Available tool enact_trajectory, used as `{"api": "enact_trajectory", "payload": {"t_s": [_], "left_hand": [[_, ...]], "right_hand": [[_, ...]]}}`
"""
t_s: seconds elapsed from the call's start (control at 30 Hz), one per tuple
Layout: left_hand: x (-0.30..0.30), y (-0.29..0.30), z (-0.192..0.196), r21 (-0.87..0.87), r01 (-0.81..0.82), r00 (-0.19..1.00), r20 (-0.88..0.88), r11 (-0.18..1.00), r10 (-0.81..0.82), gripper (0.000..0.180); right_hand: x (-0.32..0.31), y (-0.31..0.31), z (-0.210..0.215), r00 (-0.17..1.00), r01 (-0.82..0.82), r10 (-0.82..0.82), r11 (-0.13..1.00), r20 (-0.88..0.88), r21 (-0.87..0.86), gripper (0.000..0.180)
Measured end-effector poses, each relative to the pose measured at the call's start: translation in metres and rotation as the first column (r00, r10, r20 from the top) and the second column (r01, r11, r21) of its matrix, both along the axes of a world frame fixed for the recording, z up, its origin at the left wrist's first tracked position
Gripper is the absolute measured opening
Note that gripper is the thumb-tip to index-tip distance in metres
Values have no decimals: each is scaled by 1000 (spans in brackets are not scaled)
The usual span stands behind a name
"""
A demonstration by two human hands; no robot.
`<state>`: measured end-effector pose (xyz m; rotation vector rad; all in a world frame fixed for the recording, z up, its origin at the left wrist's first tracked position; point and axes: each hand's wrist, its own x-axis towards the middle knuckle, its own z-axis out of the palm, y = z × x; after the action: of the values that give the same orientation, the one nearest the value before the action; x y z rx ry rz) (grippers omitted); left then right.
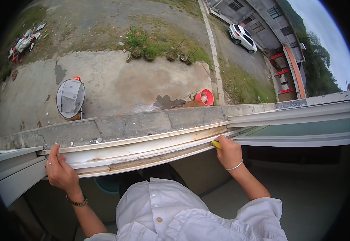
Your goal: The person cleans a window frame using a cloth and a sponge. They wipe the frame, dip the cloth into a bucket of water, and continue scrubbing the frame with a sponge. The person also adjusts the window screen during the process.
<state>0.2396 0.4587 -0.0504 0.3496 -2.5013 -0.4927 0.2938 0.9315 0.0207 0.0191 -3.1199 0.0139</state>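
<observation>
A white window track [142, 150], marked with rust and dark dirt along its grooves, runs across in front of me. My right hand [228, 153] is closed round a small yellow tool [215, 143] at the track's right part. Fingers hide most of this tool, so its kind does not show. At the other end, my left hand [62, 172] rests against the track beside the left window sash [20, 172]. One finger reaches up to the outer edge; the others are loosely bent, with nothing plainly held.
Beyond the track lies a grey concrete ledge [134, 124]. A sliding window sash [299, 124] stands at the right. Below outside are a round covered stand [70, 98], a red bucket [209, 97], potted plants [150, 54] and a white car [242, 38]. A teal basin [104, 184] sits below the track inside.
</observation>
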Motion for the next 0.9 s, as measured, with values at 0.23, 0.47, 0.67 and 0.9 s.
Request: {"api": "enact_trajectory", "payload": {"t_s": [0.23, 0.47, 0.67, 0.9], "left_hand": [[-1, 2, 1, -11, 3, 1000, -29, 1000, -3, 24], [-2, 4, 5, -5, 5, 999, -37, 1000, -5, 25], [-2, 4, 7, -7, 15, 999, -50, 1000, -15, 26], [-3, 3, 10, -28, 45, 996, -71, 999, -46, 24]], "right_hand": [[-9, -56, 5, 995, -99, 101, 981, 0, -165, 17], [-14, -109, 1, 983, -184, 181, 953, -36, -242, 19], [-18, -151, -6, 958, -287, 275, 916, -82, -281, 20], [-18, -187, -3, 947, -304, 320, 907, 8, -291, 24]]}}
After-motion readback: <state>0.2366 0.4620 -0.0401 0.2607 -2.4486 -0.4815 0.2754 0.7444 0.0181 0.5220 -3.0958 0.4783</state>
